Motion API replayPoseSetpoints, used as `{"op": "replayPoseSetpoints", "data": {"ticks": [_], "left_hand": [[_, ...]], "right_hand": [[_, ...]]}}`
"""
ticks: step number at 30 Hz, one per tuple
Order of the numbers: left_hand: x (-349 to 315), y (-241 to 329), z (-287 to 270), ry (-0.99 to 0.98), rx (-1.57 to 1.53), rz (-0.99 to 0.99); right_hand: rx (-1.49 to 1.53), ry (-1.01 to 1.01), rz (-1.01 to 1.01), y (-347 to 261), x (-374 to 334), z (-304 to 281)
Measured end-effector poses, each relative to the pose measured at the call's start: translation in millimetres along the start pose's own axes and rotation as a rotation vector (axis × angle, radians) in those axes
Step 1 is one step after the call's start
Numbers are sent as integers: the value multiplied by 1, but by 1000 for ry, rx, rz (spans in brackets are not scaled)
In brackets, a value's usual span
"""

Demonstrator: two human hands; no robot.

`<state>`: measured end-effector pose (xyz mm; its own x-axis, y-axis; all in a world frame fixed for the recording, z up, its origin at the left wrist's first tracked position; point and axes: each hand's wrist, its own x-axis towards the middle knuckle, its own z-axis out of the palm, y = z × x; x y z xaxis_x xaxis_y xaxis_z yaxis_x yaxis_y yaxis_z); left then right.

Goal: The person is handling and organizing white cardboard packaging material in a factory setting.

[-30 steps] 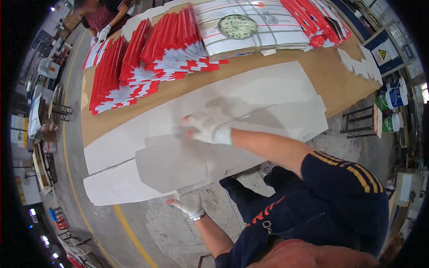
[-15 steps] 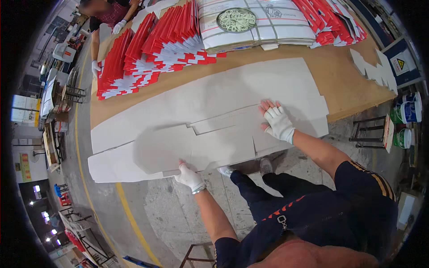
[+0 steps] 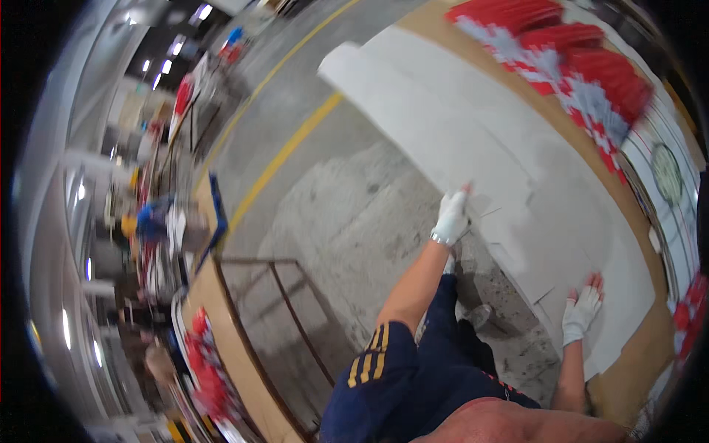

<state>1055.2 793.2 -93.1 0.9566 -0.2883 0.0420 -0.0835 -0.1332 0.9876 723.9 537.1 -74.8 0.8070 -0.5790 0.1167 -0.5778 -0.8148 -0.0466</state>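
Large pale cardboard sheets, die-cut with stepped slits, lie overlapping on a brown board-topped table. At their near edge is my left hand, in a white glove with bare fingertips; its thumb is on top of the sheet and the other fingers are mostly hidden at the edge. Farther right, my right hand, gloved the same way, rests flat on a sheet with its fingers spread and nothing in them.
Fanned stacks of red and white printed pieces stand along the table's far side, beside a strapped white bundle. Behind me at the left are a brown-topped bench with a metal frame and more red pieces. Yellow lines cross the floor.
The view has swung to the left, bringing the bench behind into sight. My left hand is still at the sheet's near edge, and my right hand still lies flat on the cardboard.
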Motion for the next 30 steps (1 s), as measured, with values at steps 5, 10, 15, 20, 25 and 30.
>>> {"op": "replayPoseSetpoints", "data": {"ticks": [5, 10, 15, 20, 25, 30], "left_hand": [[9, 55, 7, 227, -483, -544], [-16, 73, 39, 164, 173, 554], [4, 54, 21, 151, -666, -396], [-14, 40, 24, 105, -592, -527], [-39, 67, 49, 154, 69, 265], [-23, 93, 61, 160, -273, -216]], "right_hand": [[-9, 26, -77, -4, 9, 12], [-75, 50, -82, 14, 7, 10], [-75, 48, -84, 12, 11, 7], [-61, 31, -74, 13, 2, 13], [-91, 32, -30, 17, -12, 2], [88, -75, 124, 15, -6, -15]]}}
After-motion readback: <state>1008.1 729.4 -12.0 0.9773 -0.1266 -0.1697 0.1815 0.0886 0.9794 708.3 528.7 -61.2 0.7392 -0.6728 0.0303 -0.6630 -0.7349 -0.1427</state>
